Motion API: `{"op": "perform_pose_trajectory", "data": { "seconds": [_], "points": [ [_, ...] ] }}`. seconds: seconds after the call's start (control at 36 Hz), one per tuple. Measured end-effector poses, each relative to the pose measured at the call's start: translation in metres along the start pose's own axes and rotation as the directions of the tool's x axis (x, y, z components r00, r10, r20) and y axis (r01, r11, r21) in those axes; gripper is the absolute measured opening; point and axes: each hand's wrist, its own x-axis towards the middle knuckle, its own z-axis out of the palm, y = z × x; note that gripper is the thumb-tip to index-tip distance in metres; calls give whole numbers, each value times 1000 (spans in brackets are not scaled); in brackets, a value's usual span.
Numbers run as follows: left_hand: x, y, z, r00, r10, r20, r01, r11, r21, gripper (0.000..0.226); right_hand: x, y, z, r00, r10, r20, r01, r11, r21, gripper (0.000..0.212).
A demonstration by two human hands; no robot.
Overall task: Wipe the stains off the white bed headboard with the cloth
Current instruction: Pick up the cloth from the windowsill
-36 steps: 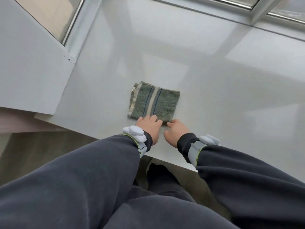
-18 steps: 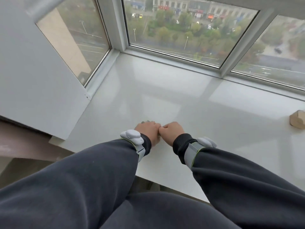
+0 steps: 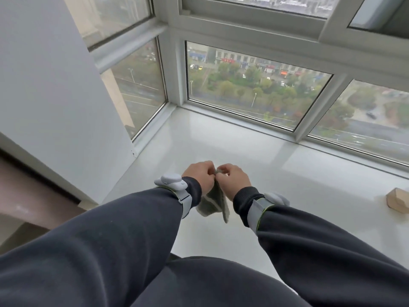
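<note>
A grey-green cloth (image 3: 214, 201) hangs above the white window ledge (image 3: 287, 189), held up at its top edge. My left hand (image 3: 200, 177) and my right hand (image 3: 232, 179) are close together in the middle of the view, both pinching the cloth's upper edge with curled fingers. The cloth droops between my wrists, and its stripes are hidden in the folds. No bed headboard is in view.
A white wall panel (image 3: 51, 96) stands at the left. Window panes and frames (image 3: 250, 89) run along the back of the ledge. A small wooden block (image 3: 397, 200) sits on the ledge at the right edge. My dark trousers fill the bottom.
The cloth lay flat on the ledge with my fingers at its near edge. Both hands have gathered it and lifted it off the surface. The camera has tilted upward toward the window.
</note>
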Motion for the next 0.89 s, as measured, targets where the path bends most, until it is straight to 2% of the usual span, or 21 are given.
{"op": "perform_pose_trajectory", "data": {
  "seconds": [0.08,0.14,0.22,0.33,0.39,0.44,0.56,0.61,0.67,0.75,0.81,0.89],
  "points": [
    [2,-6,-6,999,-40,6,40,996,-85,13,3,3,2,993,23,117,-45,980,192,26],
    [4,-7,-10,998,-62,-16,59,987,-146,15,5,5,3,990,18,143,-51,971,232,29],
    [4,-7,-15,996,-95,-1,92,974,-208,15,10,6,7,992,4,127,-23,988,151,28],
    [4,-12,-25,988,-153,33,156,952,-264,8,11,-3,13,996,-50,71,52,998,-23,9],
    [4,-14,-30,982,-179,66,191,929,-318,6,11,-6,15,997,-55,54,60,992,-111,18],
    [2,-14,-35,977,-182,112,210,916,-342,16,11,-7,19,998,-51,31,55,989,-139,24],
    [5,-9,-40,982,-151,115,172,962,-211,32,13,-9,15,998,-41,39,47,986,-158,26],
    [14,2,-37,985,-122,118,140,977,-159,32,14,-9,4,999,-37,-9,36,988,-153,24],
    [15,4,-37,983,-119,139,142,974,-175,20,12,-12,2,998,-47,-36,40,982,-182,23],
    [13,6,-38,979,-127,157,159,964,-215,25,10,-13,5,997,-59,-55,46,977,-210,23],
    [15,12,-35,981,-130,144,163,954,-250,28,8,-12,2,997,-40,-69,29,988,-151,26],
    [16,17,-33,986,-142,88,160,954,-253,30,9,-9,0,1000,15,-16,-15,1000,1,31]
  ]
}}
